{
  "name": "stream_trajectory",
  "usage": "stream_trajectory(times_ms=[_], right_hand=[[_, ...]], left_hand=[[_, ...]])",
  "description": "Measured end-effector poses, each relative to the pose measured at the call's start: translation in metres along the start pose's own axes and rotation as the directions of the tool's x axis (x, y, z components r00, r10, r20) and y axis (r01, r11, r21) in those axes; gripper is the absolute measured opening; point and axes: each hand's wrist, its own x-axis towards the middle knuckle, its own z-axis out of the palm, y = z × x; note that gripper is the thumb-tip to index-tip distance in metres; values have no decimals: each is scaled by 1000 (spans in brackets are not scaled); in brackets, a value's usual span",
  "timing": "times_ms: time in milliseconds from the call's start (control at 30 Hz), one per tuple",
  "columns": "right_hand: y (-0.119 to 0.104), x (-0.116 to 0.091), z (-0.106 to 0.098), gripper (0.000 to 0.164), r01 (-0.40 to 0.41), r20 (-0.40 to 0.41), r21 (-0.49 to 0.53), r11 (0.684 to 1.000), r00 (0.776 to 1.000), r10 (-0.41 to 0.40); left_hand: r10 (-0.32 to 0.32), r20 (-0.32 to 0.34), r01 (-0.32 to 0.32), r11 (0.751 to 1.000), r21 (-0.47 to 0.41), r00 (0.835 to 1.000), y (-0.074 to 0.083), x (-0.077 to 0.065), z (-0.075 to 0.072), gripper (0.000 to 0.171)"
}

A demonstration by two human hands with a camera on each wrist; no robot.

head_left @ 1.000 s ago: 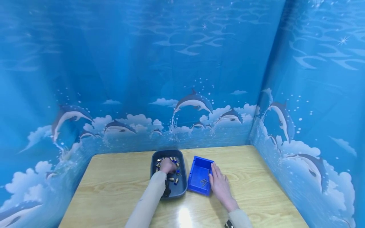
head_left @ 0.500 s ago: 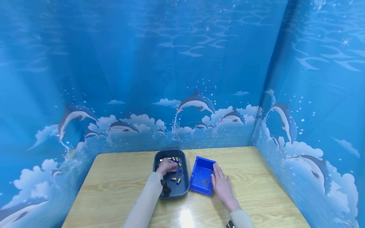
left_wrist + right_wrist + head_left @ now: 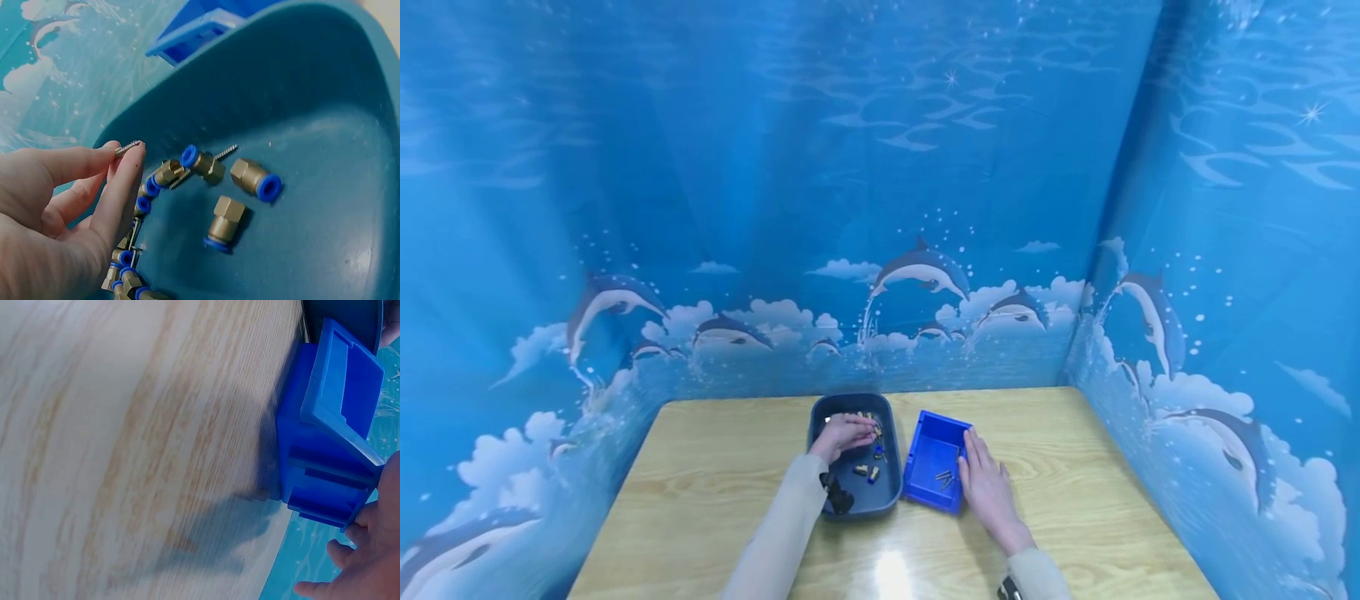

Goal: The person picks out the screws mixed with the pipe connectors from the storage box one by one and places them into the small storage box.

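Between thumb and fingertips my left hand (image 3: pixel 69 209) pinches a small metal screw (image 3: pixel 127 149). That hand is over the dark blue-grey tray (image 3: pixel 868 500). In the tray lie brass push-in fittings (image 3: pixel 226 220) with blue collars, most of them bunched near the hand. Another screw (image 3: pixel 228 151) lies among them, and more are partly hidden by the fittings. To the right stands a blue plastic bin (image 3: pixel 932 450) with several screws (image 3: pixel 944 478) on its floor. My right hand (image 3: pixel 990 493) rests against the bin's right wall with its fingers extended.
Tray and bin stand side by side on a wood-grain table (image 3: pixel 722 475). A blue curtain (image 3: pixel 760 208) printed with dolphins hangs behind the table and along its sides. A black wrist strap (image 3: pixel 837 493) is on the left wrist.
My left hand has risen from among the fittings, and its fingers now stretch rightward over the tray with the screw. My right hand stays on the bin. The head view has shifted slightly.
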Motion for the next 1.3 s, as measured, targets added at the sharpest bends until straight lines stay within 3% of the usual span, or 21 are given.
stream_trajectory(times_ms=[333, 533, 1000, 1300], right_hand=[[2, 0, 0, 53, -7, 10, 5, 1000, 1000, 7], [2, 0, 0, 53, -6, 6, 3, 1000, 1000, 6], [1, 0, 0, 52, 7, -20, -9, 1000, 1000, -7], [-1, 0, 0, 52, 14, -29, -7, 1000, 999, -14]], left_hand=[[-11, 52, 15, 998, -60, 999, 5, -2, 9, 28], [2, 111, 4, 999, -52, 994, 13, -4, 19, 31], [62, 182, -52, 997, -58, 981, 25, -11, 55, 31], [121, 178, -127, 992, 21, 976, 24, -18, 86, 27]])
